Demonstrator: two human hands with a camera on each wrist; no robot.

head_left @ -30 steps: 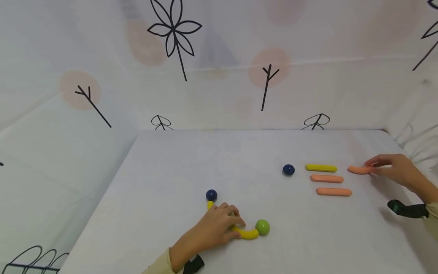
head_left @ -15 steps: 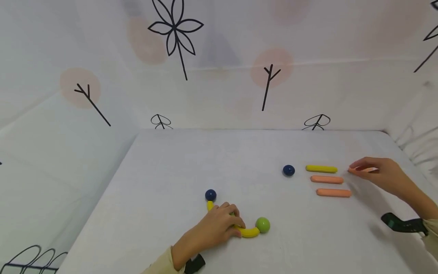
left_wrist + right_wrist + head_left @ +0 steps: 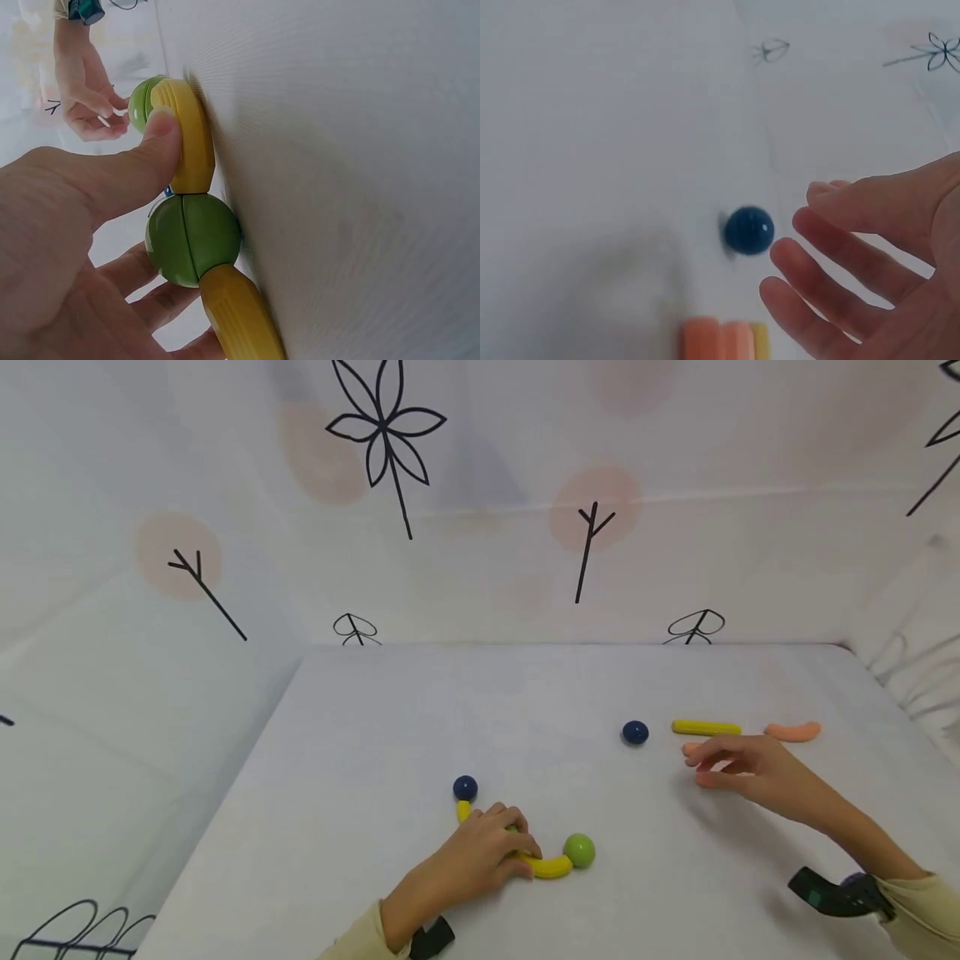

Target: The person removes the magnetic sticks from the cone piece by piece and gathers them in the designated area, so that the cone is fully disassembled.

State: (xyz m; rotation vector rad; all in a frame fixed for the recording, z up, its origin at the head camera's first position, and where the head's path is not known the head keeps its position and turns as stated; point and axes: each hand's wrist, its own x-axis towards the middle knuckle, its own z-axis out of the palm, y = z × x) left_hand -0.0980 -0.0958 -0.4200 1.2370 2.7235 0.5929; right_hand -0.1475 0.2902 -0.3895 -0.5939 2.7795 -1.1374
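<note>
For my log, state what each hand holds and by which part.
Left hand: the curved yellow stick between two green balls, by its sides. Right hand: nothing.

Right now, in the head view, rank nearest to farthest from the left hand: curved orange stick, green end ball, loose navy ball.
1. Green end ball: close, right side.
2. Loose navy ball: farther right and back.
3. Curved orange stick: far right.
</note>
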